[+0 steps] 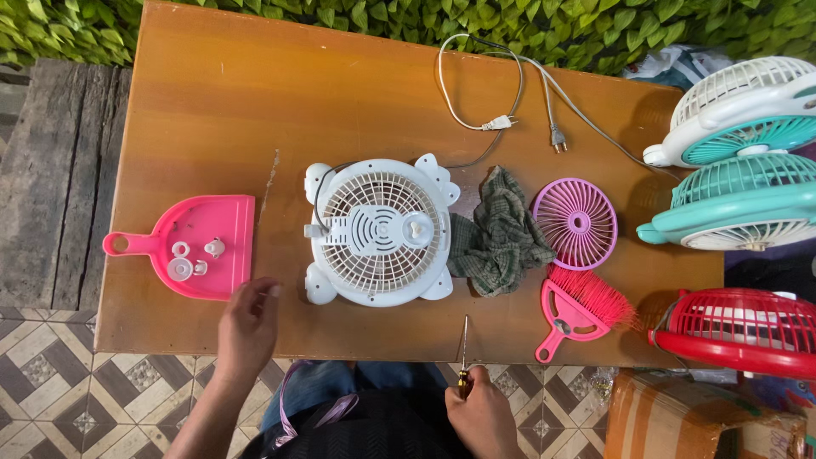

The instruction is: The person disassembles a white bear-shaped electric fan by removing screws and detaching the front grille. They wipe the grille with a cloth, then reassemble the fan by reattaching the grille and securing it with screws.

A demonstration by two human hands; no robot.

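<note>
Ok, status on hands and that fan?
Right hand grips slim screwdriver. Left hand empty, at table edge. White plastic fan face-down, checked green cloth touching it.

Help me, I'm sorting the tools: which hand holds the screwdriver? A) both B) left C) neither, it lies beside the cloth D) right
D: the right hand grips the handle of the screwdriver at the table's near edge, while the left hand rests empty by the dustpan.

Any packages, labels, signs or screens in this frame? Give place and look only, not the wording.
Brown cardboard box: bottom right, on the floor below the wooden table's edge, under the red plastic fan; rectangular, worn, with a pale patch at its right end.
No signs or screens visible.
</note>
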